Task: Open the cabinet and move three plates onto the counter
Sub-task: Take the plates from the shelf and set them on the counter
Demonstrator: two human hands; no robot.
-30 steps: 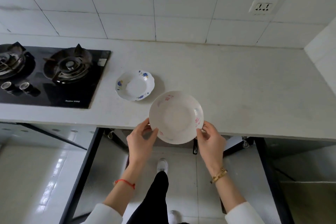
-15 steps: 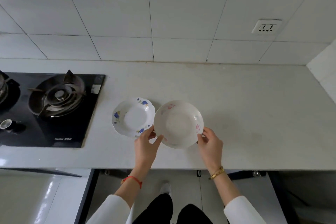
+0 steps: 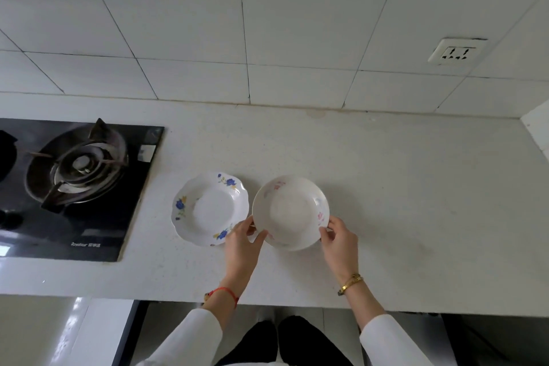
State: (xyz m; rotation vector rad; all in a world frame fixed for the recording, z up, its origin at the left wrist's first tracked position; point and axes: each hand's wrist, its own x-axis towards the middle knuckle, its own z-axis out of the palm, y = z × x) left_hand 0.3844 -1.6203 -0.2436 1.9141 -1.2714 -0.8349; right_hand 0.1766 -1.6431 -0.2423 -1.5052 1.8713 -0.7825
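- The pink-flowered plate (image 3: 290, 212) sits low on the white tabletop (image 3: 401, 187), held at its near rim from both sides.
- The left hand (image 3: 242, 242) grips its left edge; the right hand (image 3: 338, 236) grips its right edge.
- Just beside it to the left lies a blue-flowered plate (image 3: 210, 208), flat on the tabletop; their rims look almost touching.
- Further left is a black gas stove (image 3: 74, 187).

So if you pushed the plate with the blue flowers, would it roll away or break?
Probably neither. The blue-flower plate lies flat on the counter, so it would likely slide, not roll. It looks glossy and stiff like china, so it may slide easily and could chip if it knocked the pink-flower plate close beside it.
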